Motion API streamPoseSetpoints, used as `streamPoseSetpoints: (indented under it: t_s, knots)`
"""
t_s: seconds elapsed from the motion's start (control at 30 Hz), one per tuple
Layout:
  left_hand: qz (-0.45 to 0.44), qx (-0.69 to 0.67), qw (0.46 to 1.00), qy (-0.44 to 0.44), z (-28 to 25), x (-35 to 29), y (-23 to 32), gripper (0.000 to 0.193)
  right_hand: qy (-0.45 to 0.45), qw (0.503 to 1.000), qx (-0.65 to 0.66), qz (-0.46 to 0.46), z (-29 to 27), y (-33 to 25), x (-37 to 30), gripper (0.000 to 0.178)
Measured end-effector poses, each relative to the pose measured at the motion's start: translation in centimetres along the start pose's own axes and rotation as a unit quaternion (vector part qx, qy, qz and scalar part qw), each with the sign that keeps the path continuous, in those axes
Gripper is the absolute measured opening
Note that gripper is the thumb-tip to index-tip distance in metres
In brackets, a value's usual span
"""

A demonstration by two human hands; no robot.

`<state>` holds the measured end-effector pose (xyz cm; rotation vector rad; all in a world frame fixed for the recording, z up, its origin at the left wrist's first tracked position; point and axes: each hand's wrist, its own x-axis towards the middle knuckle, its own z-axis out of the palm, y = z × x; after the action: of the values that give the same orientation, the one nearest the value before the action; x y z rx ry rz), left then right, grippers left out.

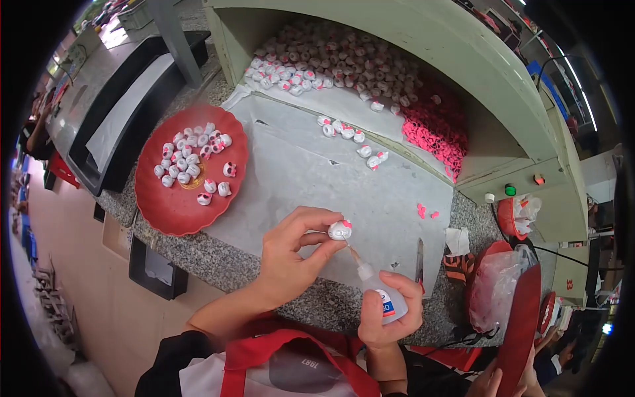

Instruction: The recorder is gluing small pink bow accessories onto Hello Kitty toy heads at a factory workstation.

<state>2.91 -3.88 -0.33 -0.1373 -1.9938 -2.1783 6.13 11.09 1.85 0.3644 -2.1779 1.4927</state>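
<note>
Between the thumb and fingers of my left hand [296, 248] is a small white cat-like figurine head [340, 230] with a pink patch. My right hand [393, 311] grips a clear squeeze glue bottle [387, 299]. Its thin nozzle tilts up to the underside of the head, seeming to touch it. Several similar heads [347, 132] lie on the white sheet [284, 172] beyond my hands. A few pink bow-like pieces [422, 210] rest on the sheet to the right, above a thin knife-like tool [419, 261].
A red scalloped plate [155, 205] with several heads stands at the left, beside a black tray [79, 142]. The green shelf [228, 46] at the back holds piled heads and pink pieces [436, 135]. At the right are plastic-covered red containers [473, 291] and another person's hand [489, 384].
</note>
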Motion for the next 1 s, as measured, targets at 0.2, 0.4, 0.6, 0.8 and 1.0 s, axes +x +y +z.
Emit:
streamPoseSetpoints:
  t_s: [0.2,0.4,0.6,0.8,1.0]
  knots:
    - [0.010,0.022,1.000,-0.013,1.3,0.2,-0.1,0.031,0.001,0.999,0.008,0.042,-1.1,0.6,-0.3,0.024]
    - [0.025,0.050,0.998,-0.021,1.9,0.4,0.1,0.032,-0.001,0.999,0.014,0.050,-1.5,1.0,-0.2,0.023]
    - [0.044,0.086,0.995,-0.030,2.0,0.4,-0.2,0.032,-0.032,0.999,0.009,0.003,-2.3,0.6,0.8,0.023]
    - [0.021,0.051,0.998,-0.029,2.1,0.4,0.0,0.032,-0.023,0.999,-0.009,0.040,-2.6,0.5,0.8,0.020]
    - [-0.134,-0.140,0.980,-0.048,1.8,0.6,0.4,0.034,-0.009,1.000,-0.005,0.024,-2.8,0.6,0.3,0.021]
